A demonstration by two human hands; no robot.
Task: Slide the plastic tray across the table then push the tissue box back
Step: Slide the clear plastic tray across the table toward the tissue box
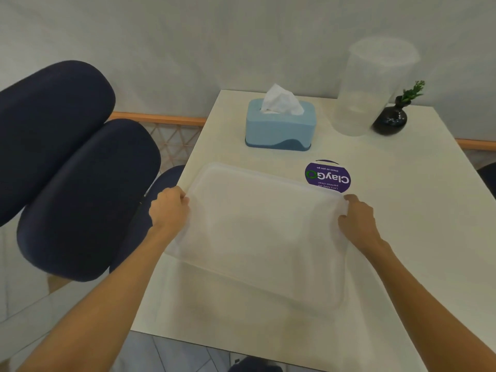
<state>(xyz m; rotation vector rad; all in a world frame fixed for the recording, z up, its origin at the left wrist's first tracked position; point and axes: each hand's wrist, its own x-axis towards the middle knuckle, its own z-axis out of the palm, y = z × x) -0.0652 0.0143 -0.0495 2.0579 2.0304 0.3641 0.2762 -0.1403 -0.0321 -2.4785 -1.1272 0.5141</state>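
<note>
A clear, frosted plastic tray (260,234) lies flat on the white table (402,237), near its left edge. My left hand (169,208) grips the tray's left rim and my right hand (358,218) grips its right rim near the far corner. A light blue tissue box (279,130) with a white tissue sticking out stands beyond the tray, toward the wall and apart from it.
A round purple sticker (328,176) lies on the table by the tray's far right corner. A tall clear plastic container (370,87) and a small dark vase with a green sprig (391,116) stand at the back right. Dark blue chairs (72,170) sit left of the table.
</note>
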